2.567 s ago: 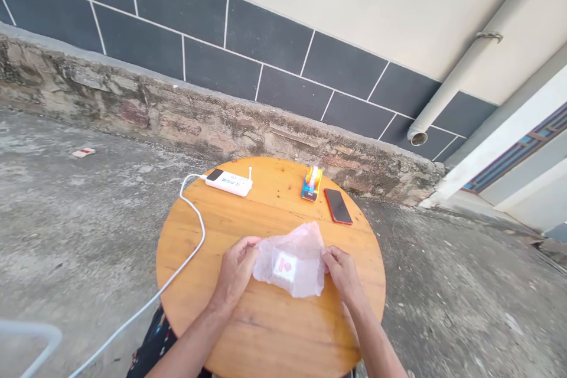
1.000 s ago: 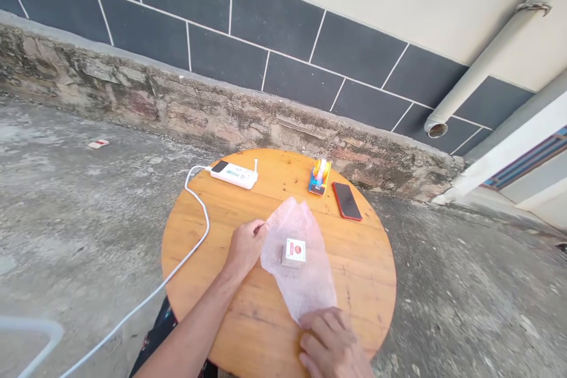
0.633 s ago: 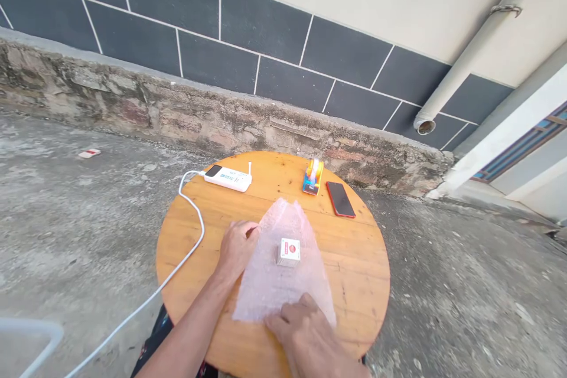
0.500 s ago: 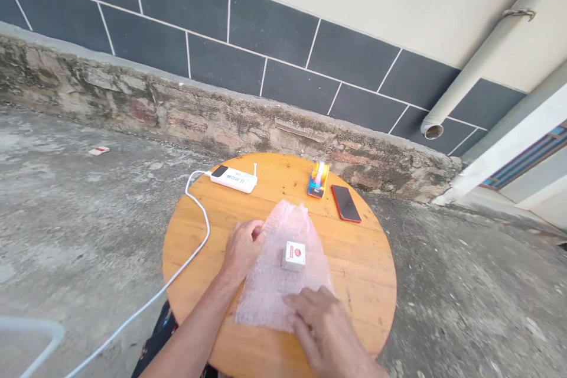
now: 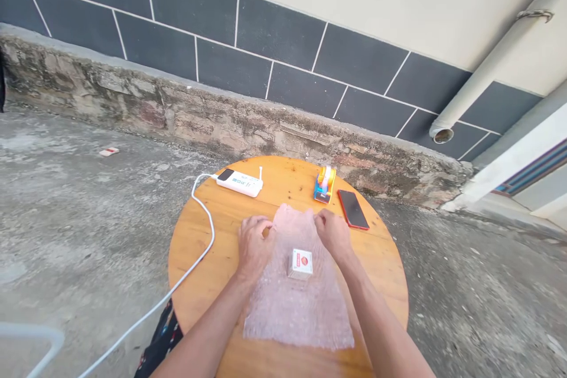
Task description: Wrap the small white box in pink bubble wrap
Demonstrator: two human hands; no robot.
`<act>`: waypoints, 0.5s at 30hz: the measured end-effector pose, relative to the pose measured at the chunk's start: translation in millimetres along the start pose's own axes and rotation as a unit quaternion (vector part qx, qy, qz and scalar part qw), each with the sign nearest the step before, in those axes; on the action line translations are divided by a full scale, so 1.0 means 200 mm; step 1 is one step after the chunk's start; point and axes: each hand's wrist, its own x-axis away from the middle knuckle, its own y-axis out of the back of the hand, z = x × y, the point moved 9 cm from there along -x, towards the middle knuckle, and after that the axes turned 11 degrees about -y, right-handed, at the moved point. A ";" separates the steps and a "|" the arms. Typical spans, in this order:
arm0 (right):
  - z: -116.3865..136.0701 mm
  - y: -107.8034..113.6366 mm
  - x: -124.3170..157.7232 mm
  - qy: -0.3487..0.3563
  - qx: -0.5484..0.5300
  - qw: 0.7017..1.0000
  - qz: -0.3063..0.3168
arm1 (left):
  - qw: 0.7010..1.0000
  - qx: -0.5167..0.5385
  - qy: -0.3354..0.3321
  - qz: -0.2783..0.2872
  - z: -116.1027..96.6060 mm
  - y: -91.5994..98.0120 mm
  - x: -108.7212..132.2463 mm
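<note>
- Head view: the left hand (image 5: 256,248) is at the far left side of a pinkish plastic sheet (image 5: 305,316), thumb and fingertips apparently pinched together on its edge.
- The right hand (image 5: 334,235) is at the far right corner, its curled fingers likewise looking clamped on the sheet; exact contact is too small to be certain.
- Held from both sides, the far end seems kept spread and flat between the hands.
- The small box (image 5: 300,264) sits on the sheet, a little beyond its middle, printed face up, touched by neither hand; its weight probably helps pin the film there.
- Near the far rim of the round table (image 5: 283,180) are a white device (image 5: 240,183), a tape dispenser (image 5: 325,185) and a phone (image 5: 353,209), presumably set there to leave the middle for the sheet.
- The white cable (image 5: 212,229) runs down the left side and over the rim, outside the left forearm (image 5: 212,325).
- Edges: the sheet's near edge lies on the wood, its corners between the left forearm and the right forearm (image 5: 381,313).
- Room: the right hand is tight beside the phone; a strip of wood separates the left hand from the cable.
</note>
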 end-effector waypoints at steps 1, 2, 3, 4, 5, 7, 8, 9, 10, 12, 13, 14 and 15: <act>-0.05 0.00 -0.02 -0.009 -0.015 1.000 0.000 | 1.000 -0.010 0.009 -0.008 0.01 0.01 0.00; -0.11 0.00 -0.02 -0.018 -0.031 0.999 0.000 | 1.000 -0.018 0.019 -0.013 0.03 0.02 0.00; -0.16 0.00 -0.03 -0.027 -0.046 0.999 0.000 | 0.999 -0.023 0.027 -0.015 0.04 0.03 0.00; -0.21 0.01 -0.03 -0.034 -0.060 0.998 0.000 | 0.999 -0.028 0.033 -0.016 0.05 0.03 0.00; -0.26 0.01 -0.02 -0.041 -0.074 0.996 -0.001 | 0.999 -0.031 0.038 -0.014 0.06 0.03 0.00; -0.32 0.01 0.00 -0.050 -0.098 0.994 -0.006 | 0.998 -0.037 0.044 -0.007 0.06 0.03 0.00; -0.33 0.01 0.01 -0.053 -0.108 0.993 -0.011 | 0.998 -0.041 0.044 -0.003 0.06 0.03 0.00; -0.35 0.00 0.03 -0.057 -0.117 0.991 -0.016 | 0.998 -0.046 0.044 0.001 0.06 0.02 0.01; -0.35 0.00 0.04 -0.061 -0.125 0.990 -0.021 | 0.998 -0.051 0.042 0.006 0.06 0.02 0.01; -0.37 -0.01 0.06 -0.069 -0.135 0.988 -0.030 | 0.997 -0.062 0.035 0.017 0.05 0.01 0.01; -0.38 -0.02 0.07 -0.073 -0.138 0.987 -0.033 | 0.997 -0.068 0.031 0.023 0.04 0.00 0.01; -0.39 -0.02 0.07 -0.076 -0.138 0.987 -0.035 | 0.996 -0.074 0.027 0.029 0.04 0.00 0.02; -0.39 -0.03 0.08 -0.079 -0.136 0.987 -0.037 | 0.996 -0.079 0.023 0.036 0.04 -0.01 0.02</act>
